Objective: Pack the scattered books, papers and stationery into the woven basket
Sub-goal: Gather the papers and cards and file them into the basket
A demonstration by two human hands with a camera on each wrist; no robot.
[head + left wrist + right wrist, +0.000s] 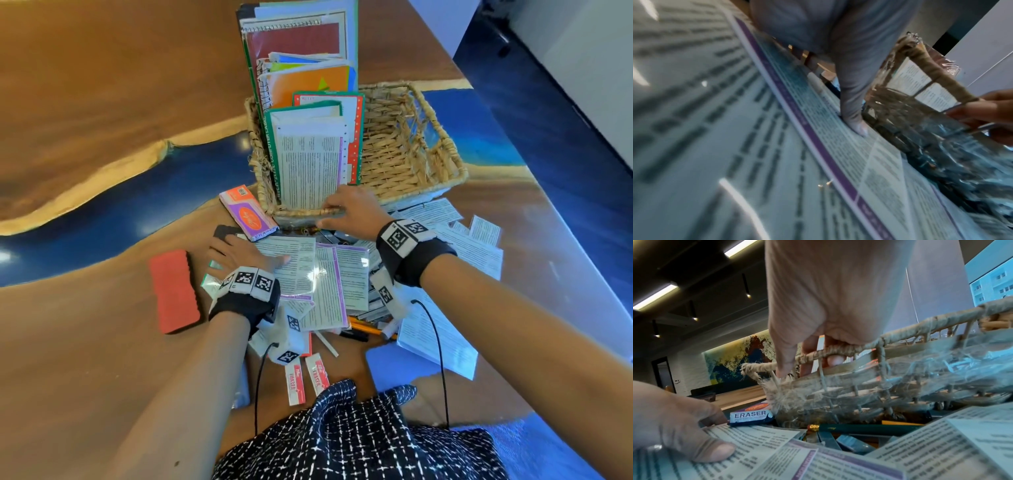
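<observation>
The woven basket (414,161) stands mid-table, with notebooks and books (301,68) upright along its left side and a printed leaflet (308,168) in front of them. My right hand (337,212) grips the basket's near rim (838,350); its fingers curl over the rim into the basket. My left hand (246,255) lies flat on the sleeved printed papers (308,274) in front of the basket, and a fingertip (859,126) presses on the sheet. Pencils (363,329) and small boxes poke out from under the papers.
A red board eraser (174,291) lies left of my left hand. An orange and purple eraser box (248,212) leans by the basket's left corner. Two small erasers (306,377) sit near my body. Loose leaflets (469,246) spread to the right, near the table's right edge.
</observation>
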